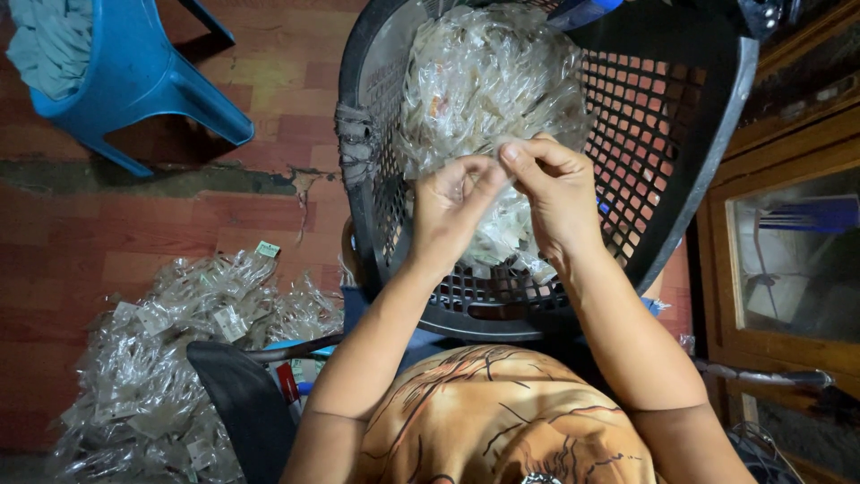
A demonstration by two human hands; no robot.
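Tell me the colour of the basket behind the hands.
The basket is black plastic with a lattice wall, clearest in the head view.

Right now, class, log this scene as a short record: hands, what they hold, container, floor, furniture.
left hand: pinching a clear packet
right hand: pinching the same packet
container: black basket on the lap, full of clear packets
floor: packet heap lower left, on red tiles
furniture: blue chair upper left; wooden cabinet at right
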